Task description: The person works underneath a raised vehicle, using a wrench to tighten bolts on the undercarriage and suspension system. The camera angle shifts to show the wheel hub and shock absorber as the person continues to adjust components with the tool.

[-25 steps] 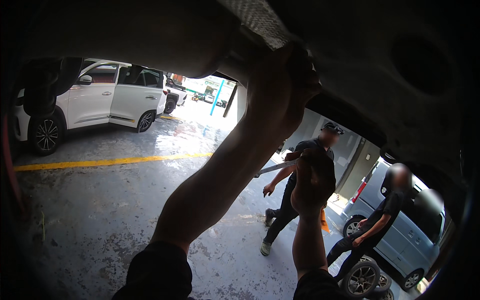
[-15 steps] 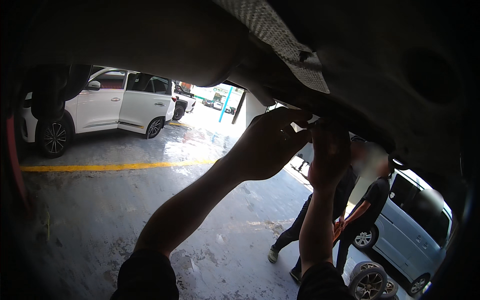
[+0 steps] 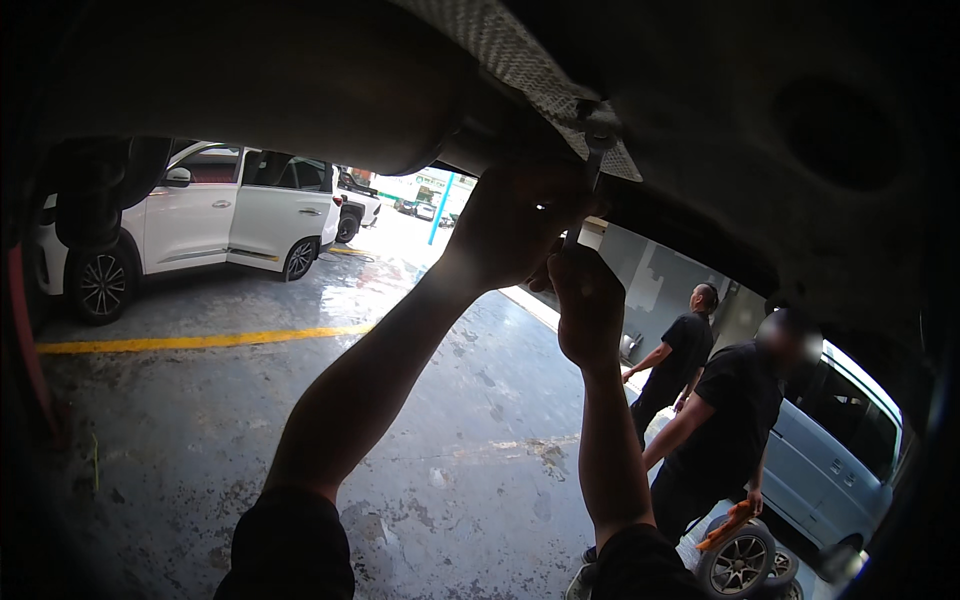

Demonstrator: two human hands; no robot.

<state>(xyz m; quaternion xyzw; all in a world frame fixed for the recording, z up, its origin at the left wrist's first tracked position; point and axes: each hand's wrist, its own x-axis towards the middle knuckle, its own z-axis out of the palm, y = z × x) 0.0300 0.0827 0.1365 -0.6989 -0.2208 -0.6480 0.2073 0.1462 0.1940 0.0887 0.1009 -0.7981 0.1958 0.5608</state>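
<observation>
While both arms are raised beneath a dark vehicle underside (image 3: 690, 120), a wrench (image 3: 598, 150) is held nearly upright by a textured metal panel (image 3: 500, 50).

Its upper end is seen at the panel's lower edge, though contact cannot be confirmed; its lower end is gripped by the closed right hand (image 3: 592, 305). The left hand (image 3: 515, 225) is curled beside the shaft, but whether it has hold cannot be told in the shadow. Beyond, an orange cloth (image 3: 728, 524) is held by the nearer co-worker (image 3: 735, 410) above stacked wheels (image 3: 740, 566).
</observation>
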